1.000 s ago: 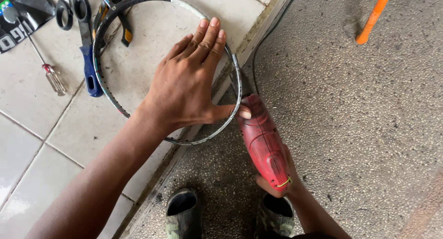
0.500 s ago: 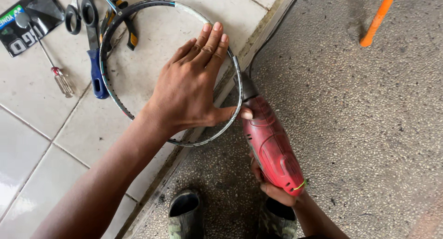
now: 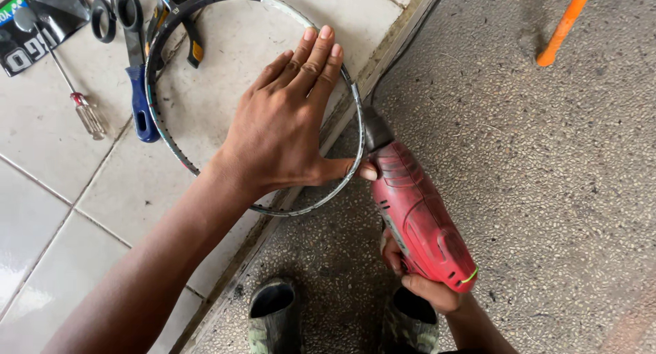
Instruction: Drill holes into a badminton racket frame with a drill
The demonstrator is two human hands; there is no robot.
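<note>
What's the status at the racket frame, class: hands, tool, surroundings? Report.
Left hand flat on racket frame, pinning it. Right hand grips red drill, nose at the frame's rim. Scissors, screwdriver lie on tiles alongside.

Pale tiled floor [image 3: 61, 210] fills the frame's left, speckled concrete floor [image 3: 547, 190] the right. Scissors [image 3: 126, 12], a screwdriver [image 3: 78, 98] and a racket frame [image 3: 205, 2] lie upper left.

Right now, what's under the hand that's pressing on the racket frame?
Under the left hand lies pale floor tile inside the racket frame. The thumb covers part of the rim; nothing else shows beneath the palm.
</note>
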